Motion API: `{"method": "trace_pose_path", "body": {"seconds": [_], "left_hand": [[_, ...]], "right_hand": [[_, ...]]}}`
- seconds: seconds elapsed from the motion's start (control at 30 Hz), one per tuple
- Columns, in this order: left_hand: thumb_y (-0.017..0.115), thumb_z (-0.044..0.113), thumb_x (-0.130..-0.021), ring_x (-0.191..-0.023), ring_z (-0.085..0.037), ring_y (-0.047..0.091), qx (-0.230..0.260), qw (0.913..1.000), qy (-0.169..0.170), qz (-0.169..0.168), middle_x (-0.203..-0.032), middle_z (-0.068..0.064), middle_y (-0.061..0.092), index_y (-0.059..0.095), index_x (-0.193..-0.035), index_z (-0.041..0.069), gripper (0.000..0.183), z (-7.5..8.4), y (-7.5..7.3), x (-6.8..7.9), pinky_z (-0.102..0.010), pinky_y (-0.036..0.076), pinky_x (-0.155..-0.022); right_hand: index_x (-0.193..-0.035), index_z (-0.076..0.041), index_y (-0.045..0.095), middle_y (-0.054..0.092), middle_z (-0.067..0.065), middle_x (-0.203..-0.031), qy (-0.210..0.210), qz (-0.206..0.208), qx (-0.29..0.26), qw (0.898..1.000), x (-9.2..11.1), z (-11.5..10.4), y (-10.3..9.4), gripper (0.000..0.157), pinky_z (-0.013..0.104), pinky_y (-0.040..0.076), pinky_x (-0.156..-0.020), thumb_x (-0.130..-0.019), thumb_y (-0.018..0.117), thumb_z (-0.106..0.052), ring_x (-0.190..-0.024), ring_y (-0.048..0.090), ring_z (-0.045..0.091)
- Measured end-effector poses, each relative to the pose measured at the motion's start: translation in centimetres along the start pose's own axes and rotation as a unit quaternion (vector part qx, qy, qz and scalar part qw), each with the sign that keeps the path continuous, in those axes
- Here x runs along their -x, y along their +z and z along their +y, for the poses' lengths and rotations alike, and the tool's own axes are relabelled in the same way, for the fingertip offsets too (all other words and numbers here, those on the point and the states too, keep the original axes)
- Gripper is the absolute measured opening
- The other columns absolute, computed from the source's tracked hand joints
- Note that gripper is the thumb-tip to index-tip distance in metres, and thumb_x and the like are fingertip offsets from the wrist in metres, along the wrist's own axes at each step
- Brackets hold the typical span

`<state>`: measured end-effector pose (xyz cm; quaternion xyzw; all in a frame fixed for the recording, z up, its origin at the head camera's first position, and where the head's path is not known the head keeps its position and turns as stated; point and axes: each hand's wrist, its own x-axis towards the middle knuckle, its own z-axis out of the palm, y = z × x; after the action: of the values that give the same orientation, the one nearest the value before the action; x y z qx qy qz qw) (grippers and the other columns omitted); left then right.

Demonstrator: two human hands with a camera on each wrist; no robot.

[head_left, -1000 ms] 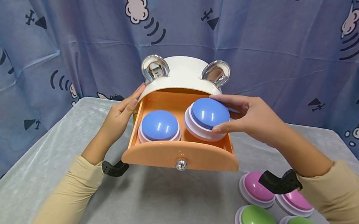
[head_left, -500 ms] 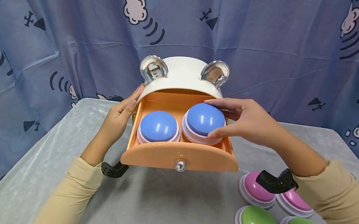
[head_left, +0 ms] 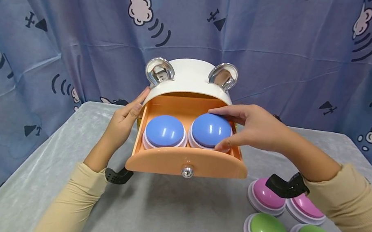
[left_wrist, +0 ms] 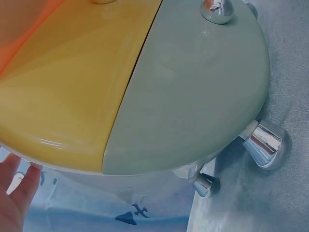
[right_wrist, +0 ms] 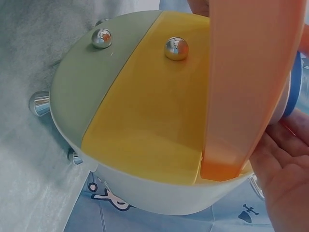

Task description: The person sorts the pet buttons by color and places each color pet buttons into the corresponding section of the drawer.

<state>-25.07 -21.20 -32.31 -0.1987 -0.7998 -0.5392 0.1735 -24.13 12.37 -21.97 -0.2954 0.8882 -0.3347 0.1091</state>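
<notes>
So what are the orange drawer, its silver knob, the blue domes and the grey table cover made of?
Orange drawer: probably smooth plastic, lightly glossy; soft sheen across its front.
Silver knob: chrome finish, mirror-bright with reflections; could be metal or plated plastic.
Blue domes: likely glossy plastic; bright, crisp highlights.
Grey table cover: apparently velvety fabric; soft, patchy sheen.

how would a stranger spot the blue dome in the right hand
Find the white cabinet with silver ears, then its open orange drawer. Inside, it's the blue dome on the right, gripped by the right hand; its blue twin is untouched.
</notes>
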Motion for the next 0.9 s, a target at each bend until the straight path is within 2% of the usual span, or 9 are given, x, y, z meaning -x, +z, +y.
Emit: {"method": "trace_pose_path", "body": {"seconds": [0.4,0.9], "left_hand": [[0.035,0.027,-0.109,-0.150,-0.005,0.029,-0.001,1.0000,0.000,-0.001,-0.161,0.008,0.034,0.040,-0.153,0.020,0.044,0.05,0.03,-0.01,-0.030,0.025,-0.124],[0.035,0.028,-0.109,-0.150,-0.005,0.028,-0.001,1.0000,-0.004,-0.003,-0.161,0.010,0.032,0.039,-0.153,0.020,0.044,0.07,0.01,-0.01,-0.030,0.024,-0.125]], "right_hand": [[-0.140,-0.016,0.058,0.061,0.008,-0.135,0.002,-0.033,0.016,0.999,-0.37,0.01,-0.22,0.076,0.046,0.054,-0.100,-0.074,0.089,-0.035,-0.123,0.059,0.027],[-0.143,-0.013,0.055,0.058,0.010,-0.140,-0.001,-0.047,0.029,0.998,-0.54,-0.04,-0.54,0.079,0.050,0.050,-0.105,-0.074,0.089,-0.033,-0.129,0.056,0.031]]}}
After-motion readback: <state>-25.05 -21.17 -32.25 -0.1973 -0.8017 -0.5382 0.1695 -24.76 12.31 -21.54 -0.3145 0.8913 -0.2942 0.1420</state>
